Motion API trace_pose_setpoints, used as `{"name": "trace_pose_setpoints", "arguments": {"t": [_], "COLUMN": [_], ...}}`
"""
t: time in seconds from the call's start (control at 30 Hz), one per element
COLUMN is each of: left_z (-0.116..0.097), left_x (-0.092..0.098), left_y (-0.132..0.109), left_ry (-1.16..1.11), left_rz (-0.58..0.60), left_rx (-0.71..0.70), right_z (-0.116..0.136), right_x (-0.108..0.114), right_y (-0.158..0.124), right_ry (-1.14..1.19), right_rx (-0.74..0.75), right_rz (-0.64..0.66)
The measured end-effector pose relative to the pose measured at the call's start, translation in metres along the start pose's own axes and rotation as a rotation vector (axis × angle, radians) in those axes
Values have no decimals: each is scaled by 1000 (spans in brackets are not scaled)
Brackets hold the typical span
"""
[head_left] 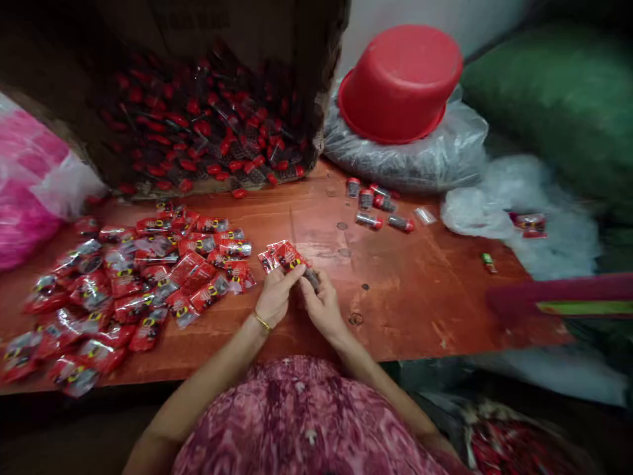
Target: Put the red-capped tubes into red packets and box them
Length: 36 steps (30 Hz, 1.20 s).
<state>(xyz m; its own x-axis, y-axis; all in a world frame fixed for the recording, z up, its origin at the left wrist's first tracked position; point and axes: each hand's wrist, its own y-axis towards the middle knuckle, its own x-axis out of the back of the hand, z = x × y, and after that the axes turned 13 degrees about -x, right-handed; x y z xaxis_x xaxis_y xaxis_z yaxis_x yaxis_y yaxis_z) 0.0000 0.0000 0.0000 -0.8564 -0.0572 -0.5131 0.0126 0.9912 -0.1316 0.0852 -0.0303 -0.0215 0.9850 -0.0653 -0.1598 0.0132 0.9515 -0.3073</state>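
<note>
Near the front middle of the table, my two hands meet. My left hand point(275, 298) is closed on a red printed packet point(283, 253), which extends beyond its fingers. A small clear bottle point(311, 278) with dark contents is gripped by my right hand point(324, 309), close against the packet. Whether the bottle's end sits inside the packet, I cannot tell. Left of my hands lies a spread of filled red packets point(143, 264). Several loose red-capped bottles point(368, 220) lie or stand right of centre on the table.
A large cardboard box point(316, 132) at the back left holds many red-capped bottles point(198, 132). An upturned red tub point(405, 79) rests on a stuffed clear plastic bag point(395, 161). Pink bags point(30, 171) stand at left. Crumpled clear plastic point(539, 231) covers the right side of the orange-brown table point(405, 297).
</note>
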Motion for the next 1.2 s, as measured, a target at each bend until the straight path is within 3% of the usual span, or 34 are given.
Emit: {"name": "trace_pose_setpoints", "arguments": {"t": [0.13, 0.3, 0.47, 0.6, 0.7, 0.8, 0.87, 0.93, 1.0, 1.07, 1.17, 1.2], "left_z": [-8, -6, -9, 0, -6, -41, -80, -121, -154, -174, -169, -158], "left_x": [6, 6, 10, 10, 14, 36, 65, 101, 135, 158, 157, 148], "left_y": [-4, -9, -12, -18, -21, -21, -18, -14, -9, -7, -7, -6], "left_ry": [-12, -33, -82, -75, 5, 268, 597, 1128, 1599, 1804, 1900, 1904], "left_rz": [38, 97, -24, 5, 8, -138, -309, -572, -779, -801, -879, -800], "left_rx": [39, 34, -41, 21, 40, -46, -107, -114, -36, -82, -500, -649], "right_z": [5, 8, 6, -7, -13, -3, 12, 28, 38, 39, 27, 22], "right_x": [11, 5, 0, 3, 11, 36, 61, 90, 114, 127, 123, 119], "right_y": [-3, -2, 4, 6, 7, 23, 45, 74, 102, 123, 129, 125], "right_ry": [-14, -25, 0, -2, -151, -501, -795, -1040, -1201, -1312, -1376, -1375], "right_rx": [-31, 22, -16, 5, 102, 205, 273, 282, 261, 245, 277, 308], "right_rz": [134, 8, 95, -1, -12, -63, -286, -585, -724, -711, -566, -509]}}
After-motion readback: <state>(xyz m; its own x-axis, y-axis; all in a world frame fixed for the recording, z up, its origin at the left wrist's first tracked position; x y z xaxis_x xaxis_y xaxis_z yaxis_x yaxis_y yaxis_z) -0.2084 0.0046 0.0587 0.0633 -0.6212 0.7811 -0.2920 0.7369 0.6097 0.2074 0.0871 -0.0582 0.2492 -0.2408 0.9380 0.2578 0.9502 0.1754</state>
